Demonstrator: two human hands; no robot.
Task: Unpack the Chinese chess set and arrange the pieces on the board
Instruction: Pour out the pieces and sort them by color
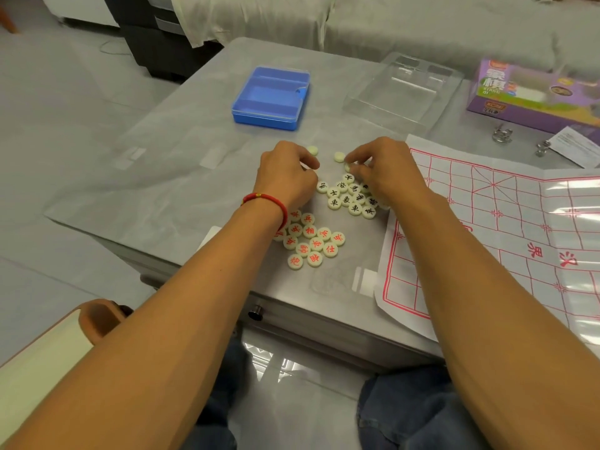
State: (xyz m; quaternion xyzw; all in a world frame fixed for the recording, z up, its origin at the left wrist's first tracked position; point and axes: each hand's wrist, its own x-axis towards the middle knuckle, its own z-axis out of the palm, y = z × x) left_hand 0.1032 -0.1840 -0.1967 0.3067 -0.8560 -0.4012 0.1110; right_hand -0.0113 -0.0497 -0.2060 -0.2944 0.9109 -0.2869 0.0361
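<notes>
While curled hands (334,170) pinch blank-faced discs, cream pieces (349,198) lie sorted red and black.

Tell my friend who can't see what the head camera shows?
Two hands, left hand and right hand, sort round chess pieces: black-lettered pieces, red-lettered pieces. A paper chessboard lies right, a blue box behind.

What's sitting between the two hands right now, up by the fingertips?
In the head view, one blank-faced cream piece lies on the table between the left hand and the right hand, nearer the right hand's fingertips. Around it, bare tabletop.
</notes>
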